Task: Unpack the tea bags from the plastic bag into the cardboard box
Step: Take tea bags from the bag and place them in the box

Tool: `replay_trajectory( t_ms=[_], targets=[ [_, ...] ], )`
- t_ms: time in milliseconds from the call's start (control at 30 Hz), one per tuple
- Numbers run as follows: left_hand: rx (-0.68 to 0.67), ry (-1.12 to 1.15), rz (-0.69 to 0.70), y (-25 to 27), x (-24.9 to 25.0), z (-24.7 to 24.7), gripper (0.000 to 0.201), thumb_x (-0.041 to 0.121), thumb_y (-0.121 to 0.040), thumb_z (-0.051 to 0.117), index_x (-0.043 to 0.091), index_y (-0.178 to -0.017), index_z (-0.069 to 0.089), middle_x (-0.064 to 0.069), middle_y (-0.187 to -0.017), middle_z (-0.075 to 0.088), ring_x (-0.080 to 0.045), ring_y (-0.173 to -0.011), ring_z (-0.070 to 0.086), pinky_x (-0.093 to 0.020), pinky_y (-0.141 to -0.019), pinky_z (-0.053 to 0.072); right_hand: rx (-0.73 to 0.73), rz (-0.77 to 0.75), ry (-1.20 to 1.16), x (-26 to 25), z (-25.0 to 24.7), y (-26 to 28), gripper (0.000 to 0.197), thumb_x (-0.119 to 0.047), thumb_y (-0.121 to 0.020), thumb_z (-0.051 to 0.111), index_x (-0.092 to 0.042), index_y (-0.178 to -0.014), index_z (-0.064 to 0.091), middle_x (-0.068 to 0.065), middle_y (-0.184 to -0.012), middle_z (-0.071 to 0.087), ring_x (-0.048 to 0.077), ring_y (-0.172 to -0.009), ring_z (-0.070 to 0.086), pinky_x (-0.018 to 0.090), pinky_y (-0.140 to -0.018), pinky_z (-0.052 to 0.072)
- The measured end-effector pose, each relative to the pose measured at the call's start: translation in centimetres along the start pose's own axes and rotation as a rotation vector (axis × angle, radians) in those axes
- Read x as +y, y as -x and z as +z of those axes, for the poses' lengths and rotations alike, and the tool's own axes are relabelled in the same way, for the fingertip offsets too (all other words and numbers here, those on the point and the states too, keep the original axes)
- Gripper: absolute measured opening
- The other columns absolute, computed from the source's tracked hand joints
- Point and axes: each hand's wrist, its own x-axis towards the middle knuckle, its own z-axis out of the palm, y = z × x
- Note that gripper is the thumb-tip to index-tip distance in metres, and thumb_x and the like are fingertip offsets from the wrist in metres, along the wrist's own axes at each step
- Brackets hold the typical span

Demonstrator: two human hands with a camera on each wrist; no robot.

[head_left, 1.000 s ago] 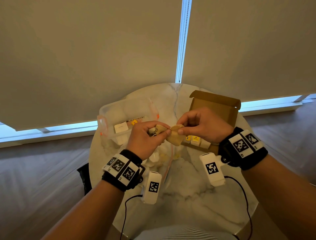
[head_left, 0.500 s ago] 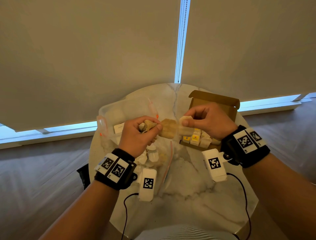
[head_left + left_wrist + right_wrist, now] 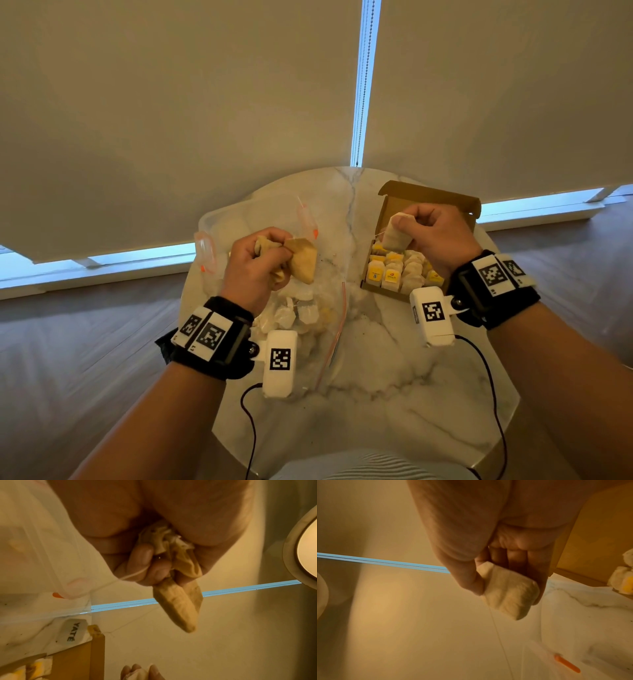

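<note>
My left hand [image 3: 267, 260] holds a bunch of tan tea bags [image 3: 303, 260] above the clear plastic bag [image 3: 308, 318], which lies on the marble table with more tea bags inside. In the left wrist view the tea bags [image 3: 178, 601] hang from curled fingers. My right hand [image 3: 421, 233] pinches one pale tea bag [image 3: 395, 234] over the open cardboard box [image 3: 424, 198]. In the right wrist view that tea bag [image 3: 508, 595] sits between thumb and fingers, its string trailing down. Rows of tea bags [image 3: 394, 274] fill the box.
A clear plastic tub [image 3: 246, 219] with orange clips stands at the back left of the round marble table [image 3: 394, 394]. Window blinds hang behind the table. Cables run from both wrist cameras over the near table edge.
The hands have pulled apart. My right hand has carried one tea bag right, over the box; my left hand has kept the rest and lifted slightly.
</note>
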Motion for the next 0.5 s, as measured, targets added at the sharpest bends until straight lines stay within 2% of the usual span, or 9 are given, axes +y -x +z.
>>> replay_trajectory(
  t_ms=[100,200,267,333,433,500],
  targets=[
    [-0.011,0.113,-0.042,-0.1,0.1,-0.1,0.014,0.003,-0.065,0.054,0.012,-0.062,0.064,-0.008,-0.054,0.048,-0.016,-0.040,0.032,-0.017,-0.043,0.022,0.032,0.048,-0.010,0.5,0.0,-0.2,0.017,-0.019,-0.091,0.063,-0.003,-0.096,0.066,0.015,-0.092,0.071,0.029,-0.088,0.069,0.045,-0.080,0.056],
    [-0.036,0.189,-0.043,0.0,0.5,-0.2,0.006,0.009,-0.060,0.059,0.009,-0.063,0.064,-0.011,-0.053,0.049,-0.015,-0.036,0.034,-0.018,-0.042,0.022,0.078,0.097,-0.054,1.2,-0.1,-0.4,0.012,-0.019,-0.089,0.065,-0.008,-0.092,0.067,0.018,-0.095,0.070,0.034,-0.092,0.069,0.051,-0.083,0.057],
    [-0.045,0.204,-0.044,0.0,0.7,-0.3,0.007,0.008,-0.062,0.057,0.010,-0.062,0.064,-0.011,-0.050,0.050,-0.014,-0.035,0.035,-0.019,-0.042,0.020,0.119,0.114,-0.054,1.6,-0.3,-0.6,0.007,-0.019,-0.088,0.066,-0.012,-0.085,0.068,0.014,-0.091,0.070,0.034,-0.091,0.068,0.054,-0.082,0.056],
    [-0.045,0.201,-0.043,0.0,0.8,-0.5,0.016,0.005,-0.065,0.051,0.013,-0.059,0.063,-0.007,-0.049,0.049,-0.013,-0.035,0.036,-0.021,-0.043,0.018,0.153,0.115,-0.047,2.0,-0.4,-0.7,0.007,-0.020,-0.087,0.068,-0.016,-0.082,0.068,0.010,-0.089,0.070,0.032,-0.091,0.068,0.054,-0.081,0.057],
    [-0.063,0.229,-0.028,0.0,0.9,-0.5,0.005,0.013,-0.059,0.057,0.011,-0.060,0.061,-0.009,-0.050,0.047,-0.014,-0.036,0.036,-0.020,-0.043,0.020,0.174,0.112,-0.026,2.5,-0.6,-0.8,0.005,-0.021,-0.087,0.069,-0.018,-0.082,0.068,0.011,-0.091,0.071,0.031,-0.090,0.069,0.052,-0.081,0.057],
    [-0.069,0.232,-0.028,0.0,0.9,-0.6,0.007,0.016,-0.058,0.058,0.011,-0.061,0.062,-0.009,-0.050,0.048,-0.014,-0.036,0.037,-0.019,-0.043,0.020,0.169,0.112,-0.003,2.8,-0.7,-0.8,0.002,-0.020,-0.087,0.069,-0.019,-0.085,0.069,0.009,-0.090,0.072,0.028,-0.088,0.070,0.049,-0.081,0.058]
  ],
)
